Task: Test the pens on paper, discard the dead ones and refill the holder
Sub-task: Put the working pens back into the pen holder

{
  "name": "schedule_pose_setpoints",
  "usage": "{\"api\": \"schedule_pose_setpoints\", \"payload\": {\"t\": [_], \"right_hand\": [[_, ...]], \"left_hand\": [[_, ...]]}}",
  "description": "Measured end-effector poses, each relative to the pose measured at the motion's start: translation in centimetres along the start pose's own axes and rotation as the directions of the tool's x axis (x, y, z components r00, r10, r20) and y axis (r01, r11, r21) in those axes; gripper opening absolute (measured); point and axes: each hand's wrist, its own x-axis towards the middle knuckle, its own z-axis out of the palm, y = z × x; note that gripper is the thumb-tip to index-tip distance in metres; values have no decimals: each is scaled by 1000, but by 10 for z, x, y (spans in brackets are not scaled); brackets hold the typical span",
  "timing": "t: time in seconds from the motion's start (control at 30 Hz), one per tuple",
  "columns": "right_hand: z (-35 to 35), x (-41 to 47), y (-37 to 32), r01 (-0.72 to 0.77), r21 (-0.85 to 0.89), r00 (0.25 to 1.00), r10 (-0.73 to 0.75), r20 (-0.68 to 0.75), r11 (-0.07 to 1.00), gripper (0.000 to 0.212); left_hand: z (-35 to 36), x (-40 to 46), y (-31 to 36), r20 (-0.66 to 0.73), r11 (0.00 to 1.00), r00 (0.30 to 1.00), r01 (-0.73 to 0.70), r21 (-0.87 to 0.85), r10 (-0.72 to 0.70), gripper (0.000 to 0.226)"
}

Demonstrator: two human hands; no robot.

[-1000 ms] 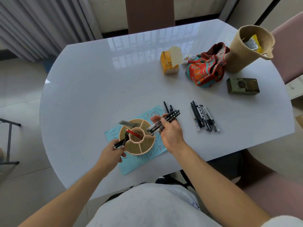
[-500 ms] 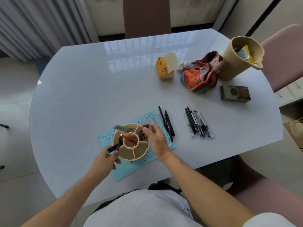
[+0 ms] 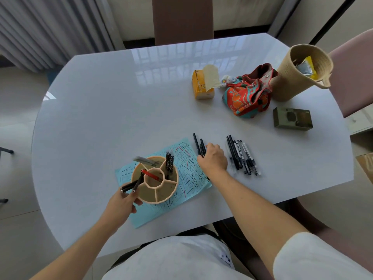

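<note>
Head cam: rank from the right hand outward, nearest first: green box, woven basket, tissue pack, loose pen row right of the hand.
From the right hand:
1. Loose pen row, just to its right on the table.
2. Tissue pack, up the table, slightly left; too close to call against 3.
3. Green box, to the right and farther up.
4. Woven basket, far right corner.

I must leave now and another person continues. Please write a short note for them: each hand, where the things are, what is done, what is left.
Left hand: grip on dark pens leaning in the holder's left section.
Right hand: on the small pen pile beside the paper; grip not clear.
Done: paper is full of test strokes; some black pens stand in the holder's far section, a red pen in the middle.
Left: small pile and the larger pile on the right are still on the table.
</note>
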Motion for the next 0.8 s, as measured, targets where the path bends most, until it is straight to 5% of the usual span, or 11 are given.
{"api": "schedule_pose_setpoints", "payload": {"t": [0.33,0.57,0.8], "right_hand": [[4,11,3,30,-123,991,-14,131,992,37],[-13,19,52,-125,160,990,133,-36,979,21],[-32,31,93,-199,80,976,204,-71,977,26]], "left_hand": [[7,-5,9,-84,1000,996,27,11,-26,19],[6,-4,14,-82,997,994,72,25,-69,23],[8,-3,14,-83,996,993,89,3,-88,21]]}}
